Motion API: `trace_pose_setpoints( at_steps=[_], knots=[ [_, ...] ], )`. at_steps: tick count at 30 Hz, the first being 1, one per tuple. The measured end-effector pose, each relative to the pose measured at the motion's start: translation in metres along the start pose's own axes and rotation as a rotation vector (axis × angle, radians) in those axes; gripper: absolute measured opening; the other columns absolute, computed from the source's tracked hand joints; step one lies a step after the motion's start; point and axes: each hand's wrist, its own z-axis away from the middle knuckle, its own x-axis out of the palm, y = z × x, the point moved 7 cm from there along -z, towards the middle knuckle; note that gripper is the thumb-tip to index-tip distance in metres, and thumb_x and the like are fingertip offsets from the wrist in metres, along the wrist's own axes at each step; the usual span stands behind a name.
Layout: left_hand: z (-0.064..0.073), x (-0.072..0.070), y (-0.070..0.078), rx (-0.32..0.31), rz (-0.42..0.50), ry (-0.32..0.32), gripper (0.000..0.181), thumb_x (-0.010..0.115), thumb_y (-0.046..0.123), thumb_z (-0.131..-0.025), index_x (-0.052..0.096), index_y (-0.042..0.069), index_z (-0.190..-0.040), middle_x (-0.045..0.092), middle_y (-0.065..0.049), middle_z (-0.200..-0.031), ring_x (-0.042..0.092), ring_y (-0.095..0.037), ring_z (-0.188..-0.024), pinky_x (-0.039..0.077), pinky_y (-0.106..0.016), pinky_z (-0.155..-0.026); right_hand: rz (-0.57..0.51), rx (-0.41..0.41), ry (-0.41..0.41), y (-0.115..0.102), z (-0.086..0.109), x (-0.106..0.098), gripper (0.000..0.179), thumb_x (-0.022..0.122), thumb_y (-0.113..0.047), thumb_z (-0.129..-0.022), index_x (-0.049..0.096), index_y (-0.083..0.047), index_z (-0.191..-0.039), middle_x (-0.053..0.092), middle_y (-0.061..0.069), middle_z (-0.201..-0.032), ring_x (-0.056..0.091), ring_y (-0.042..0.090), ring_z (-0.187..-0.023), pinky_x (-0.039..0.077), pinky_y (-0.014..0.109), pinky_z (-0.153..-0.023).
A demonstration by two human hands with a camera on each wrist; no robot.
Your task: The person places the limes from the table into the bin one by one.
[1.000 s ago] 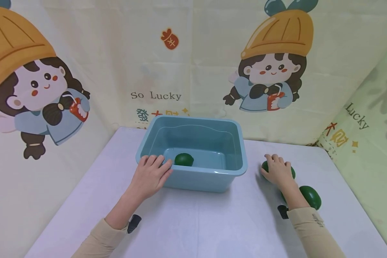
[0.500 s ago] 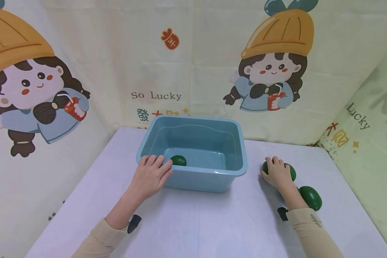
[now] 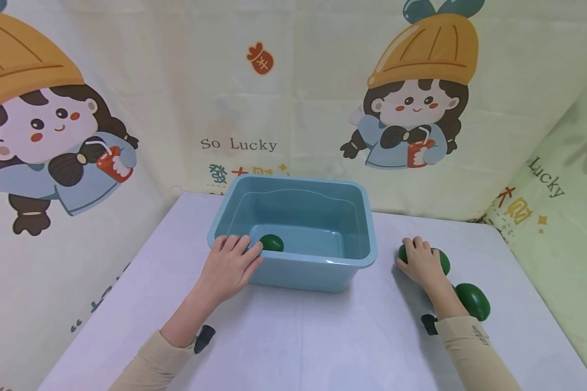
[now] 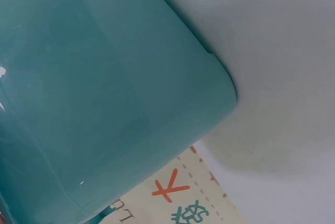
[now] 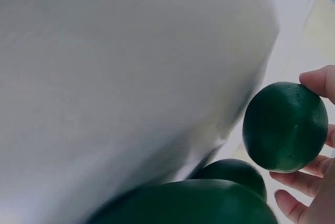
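My left hand (image 3: 231, 270) lies at the near left corner of a blue plastic tub (image 3: 293, 271), its fingers bent over the rim. Only the tub's wall (image 4: 125, 88) fills most of the left wrist view; the hand is out of that frame. A dark green oval fruit (image 3: 272, 243) lies on the tub's floor by the near wall. On the right side of the table, my right hand (image 3: 420, 263) grips another smooth green fruit (image 5: 285, 127), thumb on one side and fingers on the other. The hand covers the middle of this fruit from above.
Another green fruit (image 3: 473, 301) lies right of my right wrist, and one more, mostly hidden, shows beside the wrist. In the right wrist view, a large green fruit (image 5: 183, 203) fills the bottom edge. A printed cloth (image 3: 318, 108) hangs close behind the tub.
The fruit in the tub has rolled a little to the left. My right hand and its fruit have shifted very slightly; the left hand stays on the rim.
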Motion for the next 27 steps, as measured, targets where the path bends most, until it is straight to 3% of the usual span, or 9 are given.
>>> trace_pose_setpoints(
  at_steps=[7,18,27],
  knots=[
    [0.0,-0.001,0.001,0.005,-0.015,0.008,0.047,0.018,0.039,-0.1,0.057,0.013,-0.1,0.043,-0.006,-0.084,0.039,-0.024,-0.08,0.03,-0.041,-0.072,-0.017,-0.015,0.026,-0.005,-0.001,-0.011,0.058,0.059,-0.026,-0.087,0.034,0.007,-0.128,0.035,0.032,-0.119,0.034,0.05,-0.11,0.026,0.065,-0.088],
    [-0.001,-0.001,0.0,0.008,-0.008,0.029,0.045,0.019,0.039,-0.1,0.056,0.013,-0.098,0.042,-0.006,-0.083,0.039,-0.024,-0.079,0.03,-0.041,-0.071,-0.055,-0.057,0.085,-0.022,0.001,-0.044,0.057,0.058,-0.023,-0.086,0.034,0.006,-0.129,0.033,0.032,-0.123,0.032,0.049,-0.112,0.025,0.064,-0.087],
    [-0.001,-0.001,-0.001,-0.001,-0.001,0.019,0.048,0.018,0.04,-0.1,0.058,0.013,-0.099,0.043,-0.006,-0.084,0.039,-0.024,-0.08,0.03,-0.041,-0.072,-0.093,-0.111,0.201,-0.045,0.005,-0.086,0.054,0.057,-0.021,-0.086,0.035,0.004,-0.129,0.034,0.03,-0.123,0.031,0.048,-0.113,0.024,0.064,-0.085]
  ],
)
